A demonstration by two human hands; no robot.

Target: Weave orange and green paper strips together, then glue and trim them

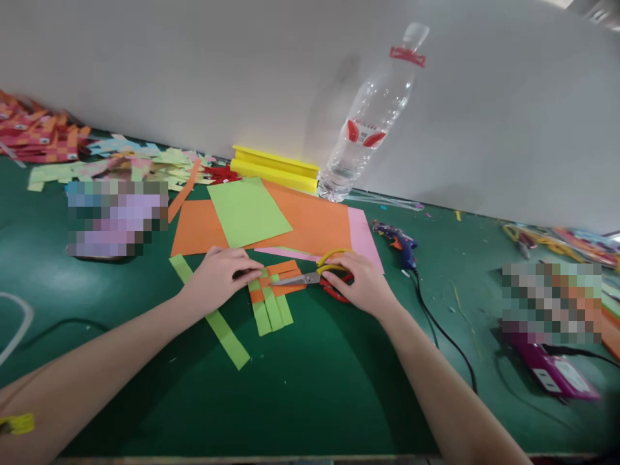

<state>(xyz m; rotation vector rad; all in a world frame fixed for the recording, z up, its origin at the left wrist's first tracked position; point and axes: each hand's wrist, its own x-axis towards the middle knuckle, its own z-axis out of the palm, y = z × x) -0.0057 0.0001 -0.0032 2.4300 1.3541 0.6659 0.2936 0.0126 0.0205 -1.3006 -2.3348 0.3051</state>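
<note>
My left hand (223, 278) pinches the upper left corner of a small woven paper piece (275, 305) made of green and orange strips. Several strip ends hang loose from it toward me and to the right. In my right hand (362, 281) is a pair of scissors (312, 278) with yellow and red handles. Their blades point left and lie over the weave, and I cannot tell whether they touch it. A loose green paper strip (230, 342) lies on the table, passing beneath my left wrist.
Behind my hands lie a green sheet (249, 210), orange paper (310, 223) and pink paper (365, 236). A tilted water bottle (368, 123) leans by the wall, near yellow rolled paper (276, 169). A glue gun (400, 245) with a cord lies right. Paper scraps (140, 161) and a purple power strip (555, 368) flank the table.
</note>
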